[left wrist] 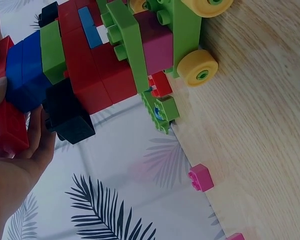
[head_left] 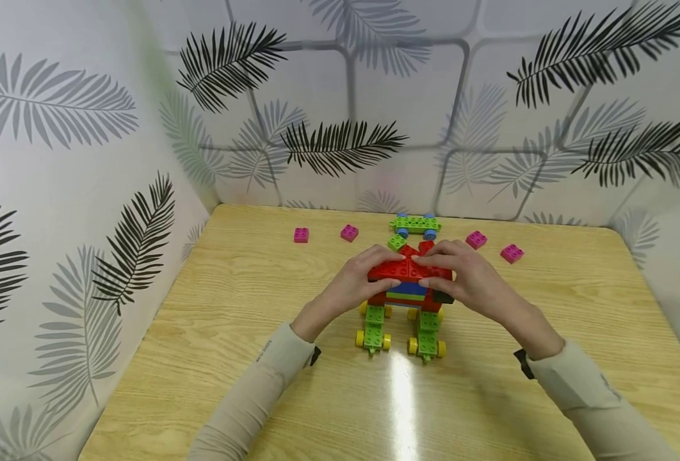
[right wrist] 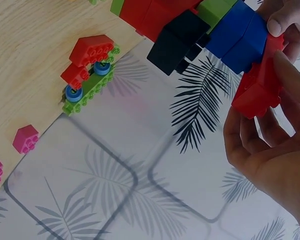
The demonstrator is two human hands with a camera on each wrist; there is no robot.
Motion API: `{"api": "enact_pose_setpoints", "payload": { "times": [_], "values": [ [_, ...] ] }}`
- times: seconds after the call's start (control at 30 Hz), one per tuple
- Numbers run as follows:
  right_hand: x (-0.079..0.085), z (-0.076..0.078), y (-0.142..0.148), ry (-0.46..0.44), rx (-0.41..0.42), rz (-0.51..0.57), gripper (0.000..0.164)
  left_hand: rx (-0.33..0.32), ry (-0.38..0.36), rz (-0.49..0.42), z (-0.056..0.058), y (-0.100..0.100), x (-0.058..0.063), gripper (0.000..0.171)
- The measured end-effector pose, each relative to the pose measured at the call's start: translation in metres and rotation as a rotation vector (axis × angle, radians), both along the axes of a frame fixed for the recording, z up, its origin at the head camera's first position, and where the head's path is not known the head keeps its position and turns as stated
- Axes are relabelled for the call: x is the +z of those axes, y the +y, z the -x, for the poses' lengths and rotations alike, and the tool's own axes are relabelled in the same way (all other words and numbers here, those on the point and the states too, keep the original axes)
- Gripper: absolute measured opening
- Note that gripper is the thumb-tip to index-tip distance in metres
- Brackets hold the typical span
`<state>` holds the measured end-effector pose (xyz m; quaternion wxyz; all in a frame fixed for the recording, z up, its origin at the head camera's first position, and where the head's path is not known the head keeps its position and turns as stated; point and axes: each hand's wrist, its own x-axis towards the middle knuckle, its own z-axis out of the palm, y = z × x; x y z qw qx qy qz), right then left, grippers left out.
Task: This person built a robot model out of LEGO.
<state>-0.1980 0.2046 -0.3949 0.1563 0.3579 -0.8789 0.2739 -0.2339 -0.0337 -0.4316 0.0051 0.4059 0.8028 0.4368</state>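
Toy building bricks form a tall model whose red top bricks (head_left: pixel 397 271) lie side by side above blue bricks (right wrist: pixel 238 37) and a green layer. My left hand (head_left: pixel 358 276) grips the left end of the red top, thumb on the near side and fingers over it. At the right end, my right hand (head_left: pixel 474 276) holds the red top brick (right wrist: pixel 257 92) in the same way, the fingertips of both hands close together. A black brick (left wrist: pixel 67 112) juts from the model's side. Below stand two green wheeled bases (head_left: pixel 374 331) with yellow wheels.
Behind the model lie a green base with blue wheels (head_left: pixel 416 223), a small green brick (head_left: pixel 397 242) and loose red bricks (right wrist: pixel 92 50). Several pink bricks (head_left: pixel 301 235) are spread along the back of the wooden table (head_left: pixel 230 288). Leaf-patterned cloth (head_left: pixel 397 186) rises behind it.
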Motion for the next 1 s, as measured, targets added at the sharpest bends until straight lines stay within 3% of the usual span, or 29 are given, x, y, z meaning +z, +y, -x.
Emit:
{"api": "enact_pose_setpoints", "payload": {
  "times": [0.17,0.57,1.0],
  "values": [
    [0.003,0.0,-0.002,0.028,0.005,-0.023,0.036,0.002,0.008,-0.004,-0.001,0.0,-0.001,0.037],
    [0.018,-0.001,-0.005,-0.035,-0.03,-0.15,0.035,0.027,0.04,0.023,-0.002,0.002,0.001,0.037],
    [0.012,-0.002,-0.004,-0.104,-0.056,-0.104,0.035,0.022,0.034,0.026,-0.003,0.002,0.001,0.038]
  ]
}}
